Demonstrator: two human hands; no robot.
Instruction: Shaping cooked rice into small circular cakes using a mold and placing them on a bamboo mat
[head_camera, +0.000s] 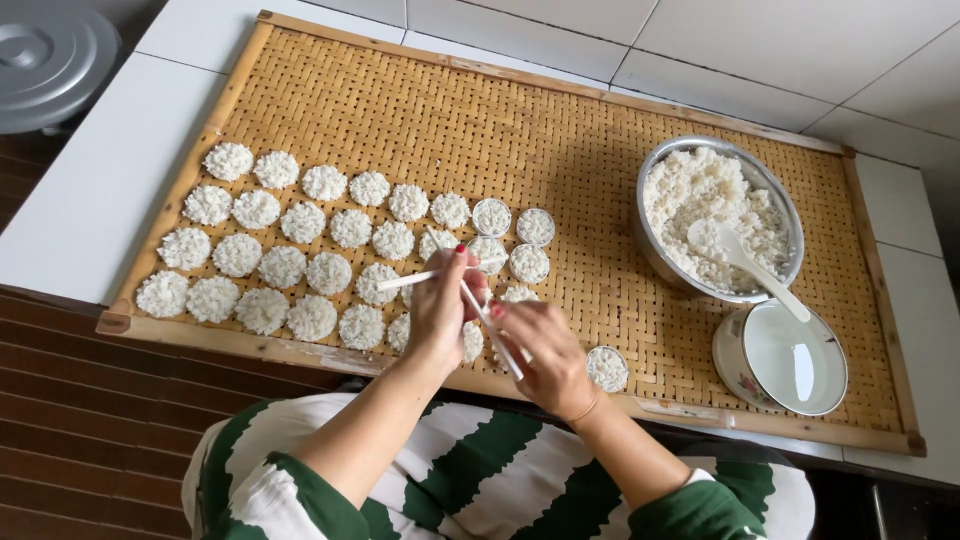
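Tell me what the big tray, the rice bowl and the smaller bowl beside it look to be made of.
The tray looks like woven bamboo or cane strips in a wooden frame: tan, matte, with a visible basket weave. The rice bowl appears to be stainless steel, with a shiny grey rim that reflects light. The smaller bowl seems enamelled or ceramic: glossy white with a floral print outside; which of the two is unclear.

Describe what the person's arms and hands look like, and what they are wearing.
Both forearms are bare. The left hand has red-painted fingernails; a red nail also shows on the right hand. A thin bracelet circles the right wrist. Short sleeves and the rest of the garment have wavy dark green and white stripes. No gloves and no rings can be made out.
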